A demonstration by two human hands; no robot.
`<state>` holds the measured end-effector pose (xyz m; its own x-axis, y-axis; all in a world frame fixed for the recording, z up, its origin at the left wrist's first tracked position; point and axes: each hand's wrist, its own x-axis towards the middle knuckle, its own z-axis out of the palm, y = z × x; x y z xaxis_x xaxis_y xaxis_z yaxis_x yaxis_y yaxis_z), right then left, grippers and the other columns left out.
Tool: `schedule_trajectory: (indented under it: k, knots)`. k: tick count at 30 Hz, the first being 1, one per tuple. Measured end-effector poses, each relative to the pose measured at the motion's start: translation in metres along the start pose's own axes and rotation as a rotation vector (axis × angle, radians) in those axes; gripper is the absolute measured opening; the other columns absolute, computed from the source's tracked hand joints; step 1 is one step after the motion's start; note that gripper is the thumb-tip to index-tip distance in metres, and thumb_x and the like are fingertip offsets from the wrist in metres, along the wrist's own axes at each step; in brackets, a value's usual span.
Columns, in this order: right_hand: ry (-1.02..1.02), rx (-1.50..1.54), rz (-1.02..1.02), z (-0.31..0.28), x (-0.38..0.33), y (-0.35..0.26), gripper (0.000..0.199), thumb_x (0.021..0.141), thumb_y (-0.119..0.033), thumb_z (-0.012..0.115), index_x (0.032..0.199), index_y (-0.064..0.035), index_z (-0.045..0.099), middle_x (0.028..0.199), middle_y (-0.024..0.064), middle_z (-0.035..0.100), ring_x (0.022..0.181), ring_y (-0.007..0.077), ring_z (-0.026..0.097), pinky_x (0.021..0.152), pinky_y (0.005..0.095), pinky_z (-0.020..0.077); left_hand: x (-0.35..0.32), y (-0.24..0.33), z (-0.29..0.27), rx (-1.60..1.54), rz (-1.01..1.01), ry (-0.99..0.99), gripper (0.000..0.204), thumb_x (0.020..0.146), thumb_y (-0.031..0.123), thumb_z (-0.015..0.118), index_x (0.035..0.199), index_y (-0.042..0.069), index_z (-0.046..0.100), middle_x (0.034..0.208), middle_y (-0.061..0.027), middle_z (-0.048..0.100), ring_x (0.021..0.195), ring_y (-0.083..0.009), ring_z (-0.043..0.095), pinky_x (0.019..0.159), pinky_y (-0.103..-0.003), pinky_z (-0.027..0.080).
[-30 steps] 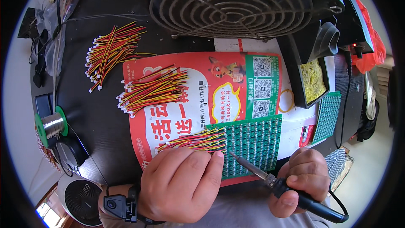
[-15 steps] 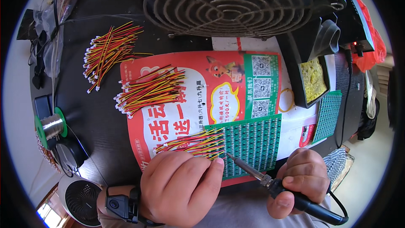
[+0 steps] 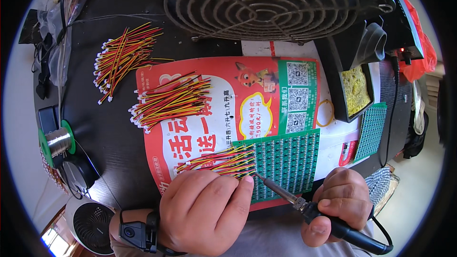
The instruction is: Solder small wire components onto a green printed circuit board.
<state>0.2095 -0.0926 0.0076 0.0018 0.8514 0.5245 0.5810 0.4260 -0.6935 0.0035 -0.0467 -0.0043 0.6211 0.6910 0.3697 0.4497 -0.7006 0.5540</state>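
Observation:
My right hand (image 3: 343, 204) grips a soldering iron (image 3: 328, 220) by its black handle. The iron slants to the left, and its tip meets the left part of a green circuit board panel (image 3: 285, 164) at a row of wire ends. My left hand (image 3: 204, 209) is closed beside the tip, thumb and forefinger pinched at the board over red and yellow wires (image 3: 221, 161); the fingers partly hide the held ends. Those wires lie side by side across the panel's left edge. Under the panel is a red and white printed sheet (image 3: 190, 66).
Two piles of connector wires, one on the sheet (image 3: 173, 100) and one on the dark table (image 3: 126, 57), lie far left. A solder spool (image 3: 58, 143) stands left. Behind is a fan guard (image 3: 262, 14); to the right, a yellow sponge (image 3: 356, 90) in a holder and another green panel (image 3: 371, 132).
Almost nothing differs. The sheet and panel appear a few pixels further right as the view shifts slightly; both hands and the soldering iron keep their places.

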Motion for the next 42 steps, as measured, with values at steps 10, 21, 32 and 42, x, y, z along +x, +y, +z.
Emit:
schedule_trajectory:
  k: [10,21,32,42]
  knots:
    - [0.052,-0.004,-0.003,0.001,-0.001,0.000,0.025,0.085,-0.026,0.065,0.083,-0.0041,0.052,0.066,0.0033,0.048,0.049,0.0118,0.046,0.040,0.0236,0.0333,0.000,0.000,-0.001,-0.035,-0.016,-0.025,0.031,0.063,-0.005,0.072,0.093,-0.003,0.071,0.078,-0.0089,0.060,0.062,-0.0236,0.057,0.052,-0.035,0.045]
    - [-0.017,-0.018,0.000,-0.002,0.001,-0.001,0.024,0.084,-0.024,0.066,0.084,-0.0039,0.052,0.067,0.0038,0.049,0.049,0.0114,0.048,0.040,0.0232,0.0350,0.001,-0.001,-0.001,-0.049,-0.008,-0.027,0.033,0.063,-0.006,0.071,0.095,-0.004,0.070,0.078,-0.0090,0.060,0.063,-0.0241,0.057,0.053,-0.035,0.045]
    - [0.002,0.010,-0.014,-0.005,0.000,0.000,0.025,0.084,-0.025,0.065,0.086,-0.0035,0.052,0.066,0.0033,0.049,0.051,0.0120,0.049,0.043,0.0245,0.0331,0.003,0.001,-0.001,-0.033,-0.016,-0.036,0.032,0.062,-0.006,0.071,0.094,-0.004,0.070,0.078,-0.0088,0.060,0.062,-0.0237,0.056,0.053,-0.035,0.044]
    - [-0.193,0.927,0.071,-0.004,-0.034,0.027,0.044,0.086,-0.040,0.076,0.109,-0.0058,0.059,0.079,0.0151,0.065,0.064,0.0238,0.063,0.055,0.0310,0.0530,-0.009,-0.001,-0.003,0.087,-0.042,0.010,0.031,0.060,-0.001,0.072,0.091,-0.002,0.071,0.077,-0.0086,0.060,0.061,-0.0232,0.056,0.051,-0.034,0.044]
